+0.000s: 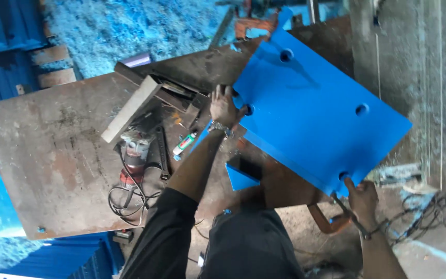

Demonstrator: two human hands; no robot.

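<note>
Both hands, left and right, grasp the blue panel at opposite edges; it looks stiff and heavy.

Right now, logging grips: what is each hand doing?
Left hand: shut on the flat blue drilled panel, at its edge.
Right hand: shut on the panel's corner.

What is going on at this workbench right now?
A person holds a large blue panel with drilled holes over a rusty metal workbench. The left hand grips its edge near one hole, and the right hand holds the opposite corner by another hole. The panel sits tilted, partly overhanging the bench. On the bench lie a small power tool with a coiled cord, a wrench, a small tube and a pale wooden block.
</note>
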